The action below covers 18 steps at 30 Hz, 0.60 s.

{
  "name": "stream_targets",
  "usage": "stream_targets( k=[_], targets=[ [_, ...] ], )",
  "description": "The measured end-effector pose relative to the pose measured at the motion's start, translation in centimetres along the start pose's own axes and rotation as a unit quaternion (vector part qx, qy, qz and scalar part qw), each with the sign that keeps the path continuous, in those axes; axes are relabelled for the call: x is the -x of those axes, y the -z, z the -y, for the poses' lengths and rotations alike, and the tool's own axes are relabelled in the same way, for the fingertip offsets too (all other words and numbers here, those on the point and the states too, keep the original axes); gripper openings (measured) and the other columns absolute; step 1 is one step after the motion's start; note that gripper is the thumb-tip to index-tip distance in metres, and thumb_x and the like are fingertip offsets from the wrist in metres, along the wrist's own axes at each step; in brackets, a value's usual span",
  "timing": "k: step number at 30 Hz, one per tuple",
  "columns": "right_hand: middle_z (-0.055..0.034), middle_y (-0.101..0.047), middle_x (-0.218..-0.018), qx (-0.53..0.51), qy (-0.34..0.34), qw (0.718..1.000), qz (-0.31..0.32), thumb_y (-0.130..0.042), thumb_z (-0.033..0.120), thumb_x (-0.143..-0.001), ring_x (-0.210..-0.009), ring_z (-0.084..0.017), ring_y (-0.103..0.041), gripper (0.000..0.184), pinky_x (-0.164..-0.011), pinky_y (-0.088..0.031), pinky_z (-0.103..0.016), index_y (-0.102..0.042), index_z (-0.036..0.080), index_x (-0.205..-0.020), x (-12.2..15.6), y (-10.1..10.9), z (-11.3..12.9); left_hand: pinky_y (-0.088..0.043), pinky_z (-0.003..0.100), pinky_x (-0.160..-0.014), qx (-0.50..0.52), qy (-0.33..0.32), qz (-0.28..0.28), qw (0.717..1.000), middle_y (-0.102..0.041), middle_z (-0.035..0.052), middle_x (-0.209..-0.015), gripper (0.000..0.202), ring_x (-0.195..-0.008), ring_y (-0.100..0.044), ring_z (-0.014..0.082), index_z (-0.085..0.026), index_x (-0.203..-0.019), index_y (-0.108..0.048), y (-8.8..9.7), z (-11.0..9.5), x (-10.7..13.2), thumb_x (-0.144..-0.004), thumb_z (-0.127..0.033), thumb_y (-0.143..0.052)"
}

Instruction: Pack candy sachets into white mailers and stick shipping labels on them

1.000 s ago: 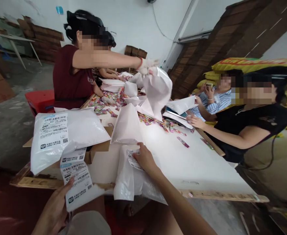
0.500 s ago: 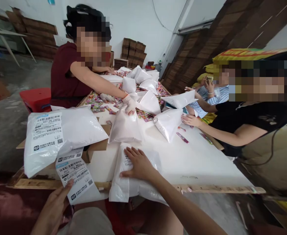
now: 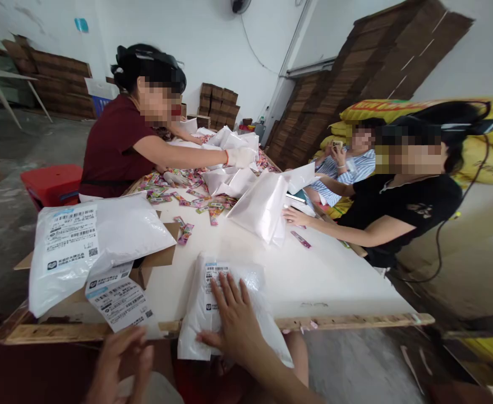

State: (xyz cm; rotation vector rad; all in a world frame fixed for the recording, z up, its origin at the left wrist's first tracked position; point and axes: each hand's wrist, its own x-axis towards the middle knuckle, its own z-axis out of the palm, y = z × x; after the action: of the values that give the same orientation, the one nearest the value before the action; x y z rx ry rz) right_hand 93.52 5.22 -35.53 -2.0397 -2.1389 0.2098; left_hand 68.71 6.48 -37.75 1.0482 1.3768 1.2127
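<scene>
My right hand (image 3: 234, 315) lies flat, fingers spread, on a white plastic mailing bag (image 3: 252, 283) at the table's near edge. A printed shipping label on that bag is partly covered by my fingers. My left hand (image 3: 124, 359) is low in front of the edge, slightly blurred, thumb and fingers apart with nothing visible between them. Just above it hangs a strip of shipping labels (image 3: 120, 300). To the left, a full labelled white mailing bag (image 3: 124, 230) rests on an open cardboard box (image 3: 162, 252).
Small colourful packets (image 3: 186, 231) and more white bags (image 3: 233, 140) cover the far table. Across on the left, a person in dark red (image 3: 115, 140) reaches over it with a gloved hand. At right, a person in black (image 3: 397, 207) touches a white bag (image 3: 258, 205).
My left hand has come off the label strip and moved down and right. My right hand stays on the bag, showing more of its label. The gloved hand opposite moved farther back.
</scene>
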Motion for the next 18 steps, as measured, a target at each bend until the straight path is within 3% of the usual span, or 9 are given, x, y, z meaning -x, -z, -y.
stream_targets(
  k=[2, 4, 7, 10, 14, 18],
  targets=[
    [-0.0095, -0.004, -0.160, -0.012, 0.004, 1.000, -0.004, -0.060, 0.075, -0.071, -0.147, -0.035, -0.003, 0.111, -0.119, -0.003, -0.057, -0.011, 0.021, -0.154, 0.7, 0.0, 0.0, -0.048, 0.034, -0.088, -0.074, -0.113, 0.066, 0.989, -0.062, 0.0074, -0.111, 0.038, -0.100, -0.059, 0.0278, -0.027, -0.106, -0.064, -3.3, -1.0, 0.5, -0.070, -0.039, -0.073],
    [-0.0078, -0.002, -0.160, -0.021, 0.020, 1.000, -0.012, -0.059, 0.070, -0.075, -0.147, -0.034, -0.003, 0.104, -0.119, -0.004, -0.058, -0.010, 0.024, -0.154, 1.3, 0.1, 0.0, -0.046, 0.039, -0.092, -0.103, -0.136, 0.094, 0.981, -0.063, 0.0106, -0.113, 0.043, -0.102, -0.059, 0.0300, -0.024, -0.112, -0.061, -5.7, -1.0, 0.2, -0.074, -0.040, -0.069],
    [-0.0060, -0.001, -0.160, -0.026, 0.035, 0.999, -0.023, -0.058, 0.066, -0.079, -0.147, -0.033, -0.003, 0.098, -0.118, -0.005, -0.059, -0.008, 0.028, -0.154, 2.2, 0.1, -0.2, -0.040, 0.049, -0.101, -0.134, -0.101, 0.141, 0.976, -0.056, 0.0201, -0.129, 0.062, -0.116, -0.054, 0.0354, -0.014, -0.125, -0.050, -7.5, 0.4, -1.1, -0.074, -0.044, -0.066],
    [-0.0056, 0.000, -0.160, -0.026, 0.037, 0.999, -0.021, -0.061, 0.064, -0.078, -0.147, -0.034, -0.003, 0.099, -0.118, -0.005, -0.061, -0.007, 0.030, -0.154, 2.5, 0.0, -0.4, -0.036, 0.049, -0.105, -0.148, -0.071, 0.181, 0.970, -0.056, 0.0235, -0.129, 0.072, -0.118, -0.054, 0.0352, -0.008, -0.131, -0.044, -8.1, 1.4, -2.3, -0.075, -0.049, -0.064],
    [-0.0051, 0.000, -0.160, -0.022, 0.035, 0.999, -0.012, -0.066, 0.064, -0.074, -0.147, -0.035, -0.002, 0.105, -0.118, -0.005, -0.061, -0.006, 0.030, -0.154, 2.4, -0.1, -0.3, -0.042, 0.048, -0.097, -0.131, -0.012, 0.187, 0.974, -0.061, 0.0199, -0.119, 0.078, -0.104, -0.062, 0.0337, -0.011, -0.132, -0.042, -8.8, 1.0, -3.7, -0.071, -0.054, -0.066],
    [-0.0049, -0.004, -0.160, -0.018, 0.052, 0.998, -0.032, -0.065, 0.061, -0.075, -0.147, -0.034, -0.005, 0.104, -0.118, -0.008, -0.061, -0.006, 0.028, -0.154, 2.5, -0.1, -0.5, -0.047, 0.048, -0.087, -0.099, 0.044, 0.214, 0.971, -0.064, 0.0218, -0.111, 0.081, -0.091, -0.066, 0.0333, -0.010, -0.130, -0.040, -9.9, 0.5, -5.6, -0.069, -0.056, -0.068]
  ],
)
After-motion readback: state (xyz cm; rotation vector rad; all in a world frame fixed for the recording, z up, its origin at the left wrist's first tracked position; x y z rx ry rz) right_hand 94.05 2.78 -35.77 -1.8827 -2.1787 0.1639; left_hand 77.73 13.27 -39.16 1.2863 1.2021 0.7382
